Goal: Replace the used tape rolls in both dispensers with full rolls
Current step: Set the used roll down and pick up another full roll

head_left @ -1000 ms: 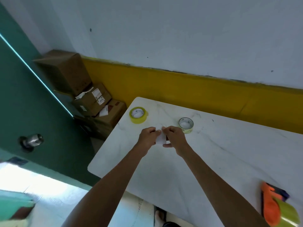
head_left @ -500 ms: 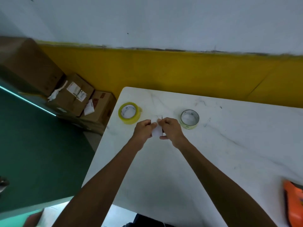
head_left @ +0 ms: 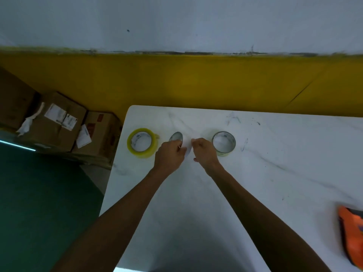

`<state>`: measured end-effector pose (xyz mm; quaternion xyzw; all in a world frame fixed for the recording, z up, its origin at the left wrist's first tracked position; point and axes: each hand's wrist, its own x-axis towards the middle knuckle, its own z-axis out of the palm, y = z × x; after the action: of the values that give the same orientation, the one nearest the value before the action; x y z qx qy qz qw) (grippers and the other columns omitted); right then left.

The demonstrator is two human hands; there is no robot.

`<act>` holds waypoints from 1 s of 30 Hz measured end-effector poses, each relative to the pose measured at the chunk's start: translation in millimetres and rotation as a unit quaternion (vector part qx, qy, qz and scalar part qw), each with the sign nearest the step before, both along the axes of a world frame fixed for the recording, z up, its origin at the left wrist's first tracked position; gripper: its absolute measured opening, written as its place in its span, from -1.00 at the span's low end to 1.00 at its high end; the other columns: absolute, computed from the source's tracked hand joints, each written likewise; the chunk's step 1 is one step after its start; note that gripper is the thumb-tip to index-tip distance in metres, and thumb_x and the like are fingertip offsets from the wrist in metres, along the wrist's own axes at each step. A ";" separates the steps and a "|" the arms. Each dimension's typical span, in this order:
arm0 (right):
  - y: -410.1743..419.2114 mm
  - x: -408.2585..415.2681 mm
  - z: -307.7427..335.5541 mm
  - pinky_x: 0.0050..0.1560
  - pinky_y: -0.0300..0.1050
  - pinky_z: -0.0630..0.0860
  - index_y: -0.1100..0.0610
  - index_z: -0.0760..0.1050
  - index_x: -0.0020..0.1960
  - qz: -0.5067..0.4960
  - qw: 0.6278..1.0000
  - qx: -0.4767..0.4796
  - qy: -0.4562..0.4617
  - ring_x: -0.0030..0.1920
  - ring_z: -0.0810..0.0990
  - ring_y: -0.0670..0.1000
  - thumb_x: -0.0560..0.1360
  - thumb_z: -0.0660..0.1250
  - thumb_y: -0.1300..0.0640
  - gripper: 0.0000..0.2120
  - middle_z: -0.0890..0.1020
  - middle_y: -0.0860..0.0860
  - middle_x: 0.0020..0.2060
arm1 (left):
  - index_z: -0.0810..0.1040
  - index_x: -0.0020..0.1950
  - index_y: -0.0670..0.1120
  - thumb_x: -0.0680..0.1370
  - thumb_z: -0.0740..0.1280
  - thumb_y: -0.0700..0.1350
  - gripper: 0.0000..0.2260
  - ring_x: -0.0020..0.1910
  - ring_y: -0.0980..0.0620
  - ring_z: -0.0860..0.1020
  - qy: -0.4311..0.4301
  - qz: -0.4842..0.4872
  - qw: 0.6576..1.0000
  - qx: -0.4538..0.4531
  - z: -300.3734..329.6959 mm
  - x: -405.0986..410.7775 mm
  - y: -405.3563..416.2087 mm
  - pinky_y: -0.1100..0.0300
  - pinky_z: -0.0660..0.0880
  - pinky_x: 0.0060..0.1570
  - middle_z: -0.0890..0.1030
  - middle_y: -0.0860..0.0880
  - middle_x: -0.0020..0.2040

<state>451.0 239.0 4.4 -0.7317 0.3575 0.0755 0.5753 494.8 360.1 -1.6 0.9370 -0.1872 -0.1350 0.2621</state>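
Both of my hands hold a small white tape core point(head_left: 186, 144) above the white marble table point(head_left: 275, 173). Its round open end shows to the left of my left hand point(head_left: 170, 155). My right hand point(head_left: 205, 153) pinches the core's other side. A thick yellow tape roll point(head_left: 141, 142) lies flat just left of my hands. Just right of them lies a thin, almost used-up roll point(head_left: 224, 143). An orange tape dispenser point(head_left: 351, 234) rests at the table's right edge, partly cut off by the frame.
Several cardboard boxes point(head_left: 59, 122) are stacked on the floor left of the table, against the yellow and white wall point(head_left: 196, 79). The table's left edge point(head_left: 115, 165) drops to a green floor.
My hands stay together on the white core, which has turned so that its round end now shows on the left. The view has shifted right and down; the rolls have not moved.
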 end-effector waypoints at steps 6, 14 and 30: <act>-7.2 -6.2 -7.8 0.30 0.20 0.48 0.20 0.49 0.18 -0.109 0.993 0.049 -0.002 0.17 0.54 0.13 0.65 0.03 -0.06 -0.59 0.54 0.06 0.04 | 0.56 0.18 -0.07 0.62 0.18 -0.14 -0.78 0.12 -0.11 0.58 -0.133 -0.170 0.949 0.231 -20.2 8.1 -21.6 0.05 0.37 0.11 0.65 -0.07 0.12; -16.7 -16.9 -18.4 0.16 0.07 0.54 0.21 0.43 0.35 -0.159 0.983 0.086 0.007 0.23 0.54 0.15 0.65 -0.01 -0.11 -0.50 0.54 0.15 0.23 | 0.66 -0.09 -0.05 0.40 0.41 -0.20 -0.88 -0.11 -0.06 0.61 -0.152 -0.222 0.913 0.305 -38.6 -2.3 -20.7 0.01 0.50 0.08 0.65 -0.03 -0.19; 13.1 -8.8 -16.0 -0.19 -0.14 0.58 0.17 0.40 0.22 -0.170 0.981 0.084 -0.037 -0.05 0.59 0.04 0.66 0.01 -0.03 -0.65 0.58 0.12 -0.01 | 0.58 -0.08 -0.26 0.24 0.44 -0.27 -0.73 -0.28 -0.21 0.60 -0.124 -0.040 0.970 0.205 -46.6 45.9 82.7 0.06 0.55 -0.32 0.62 -0.24 -0.21</act>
<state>442.2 252.1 -11.6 -0.6115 0.4476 -0.0203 0.6521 540.7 442.7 -48.2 0.9720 -0.2237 -0.0634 0.0331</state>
